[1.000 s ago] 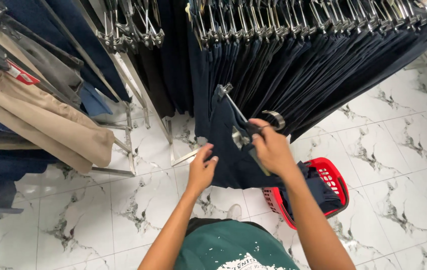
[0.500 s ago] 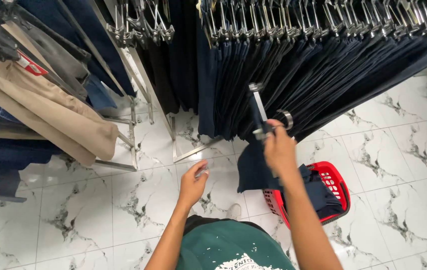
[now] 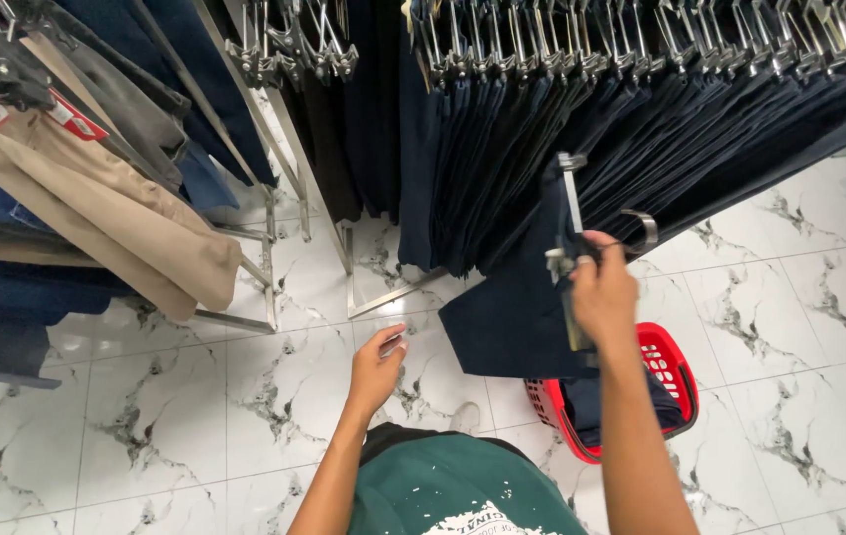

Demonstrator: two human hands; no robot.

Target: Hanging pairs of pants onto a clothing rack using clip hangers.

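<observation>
Marble floor, full rack of dark trousers (image 3: 641, 89). Right hand (image 3: 603, 292) has lifted the hanger (image 3: 572, 213) — clamped, trousers (image 3: 517, 307) dangling — while left hand (image 3: 375, 372) has let go, seemingly part-curled.

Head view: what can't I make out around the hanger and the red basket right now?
- Metal clip hanger: its lower end is hidden behind the right hand.
- Red basket: its contents and near rim are blocked by the right forearm and the hanging navy trousers.
- Left hand: its palm faces away, so anything held is hidden.
- Rack rail: cut off by the top edge.
</observation>
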